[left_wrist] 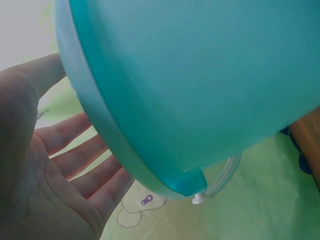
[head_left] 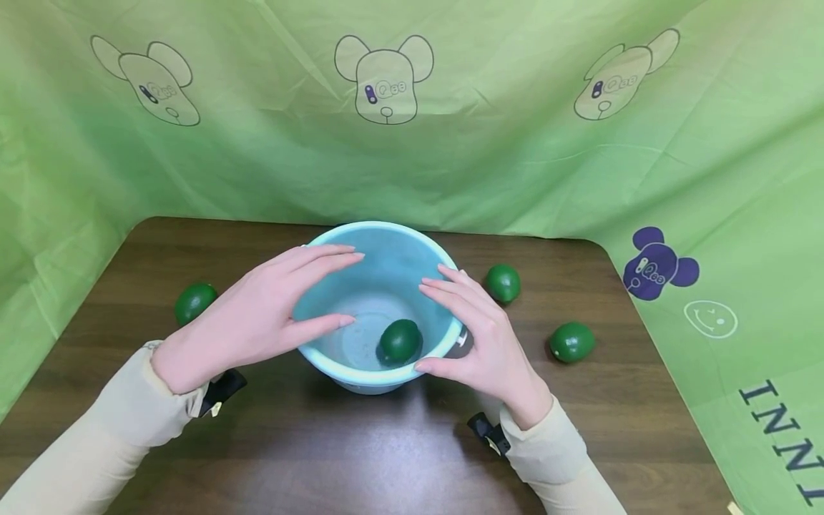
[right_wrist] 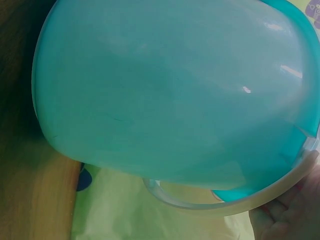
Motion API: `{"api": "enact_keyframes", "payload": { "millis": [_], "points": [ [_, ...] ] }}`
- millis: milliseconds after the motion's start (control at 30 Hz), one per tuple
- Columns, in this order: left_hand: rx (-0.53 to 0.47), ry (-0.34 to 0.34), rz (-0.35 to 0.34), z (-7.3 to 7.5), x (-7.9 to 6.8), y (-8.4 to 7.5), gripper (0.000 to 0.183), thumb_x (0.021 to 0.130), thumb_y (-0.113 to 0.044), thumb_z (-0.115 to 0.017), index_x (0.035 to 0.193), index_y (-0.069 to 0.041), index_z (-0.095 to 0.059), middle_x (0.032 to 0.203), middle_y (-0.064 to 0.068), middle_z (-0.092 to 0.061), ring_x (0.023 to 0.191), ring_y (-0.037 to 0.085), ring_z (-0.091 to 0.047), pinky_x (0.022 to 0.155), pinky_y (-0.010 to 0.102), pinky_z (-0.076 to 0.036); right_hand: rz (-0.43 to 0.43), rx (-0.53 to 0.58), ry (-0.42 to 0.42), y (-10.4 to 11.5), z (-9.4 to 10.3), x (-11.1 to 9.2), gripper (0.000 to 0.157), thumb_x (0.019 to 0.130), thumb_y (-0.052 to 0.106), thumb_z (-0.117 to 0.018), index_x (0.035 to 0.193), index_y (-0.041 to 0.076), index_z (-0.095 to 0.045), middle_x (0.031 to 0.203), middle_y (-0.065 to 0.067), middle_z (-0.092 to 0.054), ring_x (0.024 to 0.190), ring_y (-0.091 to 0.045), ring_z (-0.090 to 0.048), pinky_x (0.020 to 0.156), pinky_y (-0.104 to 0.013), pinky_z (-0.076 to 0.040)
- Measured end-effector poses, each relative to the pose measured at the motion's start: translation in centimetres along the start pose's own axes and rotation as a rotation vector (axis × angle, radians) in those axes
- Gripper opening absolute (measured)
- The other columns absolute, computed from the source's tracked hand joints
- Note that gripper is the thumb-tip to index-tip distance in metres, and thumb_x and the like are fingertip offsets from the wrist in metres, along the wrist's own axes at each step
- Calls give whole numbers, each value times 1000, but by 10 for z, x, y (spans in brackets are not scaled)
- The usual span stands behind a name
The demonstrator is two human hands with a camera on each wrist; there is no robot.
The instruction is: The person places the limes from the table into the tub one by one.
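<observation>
Head view: blue bucket [head_left: 380,254] — likely light, stiff, slick, best held by its rim [head_left: 373,224] — between left hand [head_left: 270,307] and right hand [head_left: 483,332], fingers [head_left: 330,265] apart, clamping nothing.

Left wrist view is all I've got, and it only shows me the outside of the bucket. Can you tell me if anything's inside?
Observer: Yes, one green fruit lies in the bucket, toward the near right side.
Operator: Okay, and are there any more outside it?
Observer: Three more are on the table: a left fruit, a far right fruit and a near right fruit.
Operator: Got it. And where's the other hand?
Observer: The right hand is at the bucket's right rim, fingers reaching over the opening.
</observation>
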State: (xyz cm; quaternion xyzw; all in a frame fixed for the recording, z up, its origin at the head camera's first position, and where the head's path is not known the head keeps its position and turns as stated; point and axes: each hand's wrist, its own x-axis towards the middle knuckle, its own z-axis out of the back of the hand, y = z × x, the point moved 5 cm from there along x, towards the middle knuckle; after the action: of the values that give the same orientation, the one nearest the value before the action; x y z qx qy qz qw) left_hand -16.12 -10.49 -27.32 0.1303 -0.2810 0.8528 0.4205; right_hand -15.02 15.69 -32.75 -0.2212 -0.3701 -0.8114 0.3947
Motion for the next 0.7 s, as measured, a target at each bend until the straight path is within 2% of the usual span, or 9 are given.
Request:
{"api": "enact_keyframes", "payload": {
  "millis": [167,333,700],
  "points": [
    [-11,-28,4,4,-3,3,70,88,-34,-82,148,-11,-53,146,2,-54,133,23,-50,106,44,-41,2,4,-3,1,0,1,84,81,65,-77,134,2,-65,135,-9,-63,137,-37,-46,115,-53,-29],
    [-19,-77,-4,10,-6,5,71,85,-29,-85,147,-10,-54,144,2,-55,134,23,-50,107,41,-41,2,2,-10,2,0,2,83,81,65,-76,133,1,-65,134,-9,-64,137,-37,-46,115,-52,-29],
    [-7,-120,43,20,-13,13,70,85,-25,-85,147,-12,-55,145,1,-55,131,22,-51,107,39,-40,0,3,-9,3,0,2,82,82,65,-76,132,1,-65,133,-9,-64,137,-36,-46,115,-52,-29]
  ]
}}
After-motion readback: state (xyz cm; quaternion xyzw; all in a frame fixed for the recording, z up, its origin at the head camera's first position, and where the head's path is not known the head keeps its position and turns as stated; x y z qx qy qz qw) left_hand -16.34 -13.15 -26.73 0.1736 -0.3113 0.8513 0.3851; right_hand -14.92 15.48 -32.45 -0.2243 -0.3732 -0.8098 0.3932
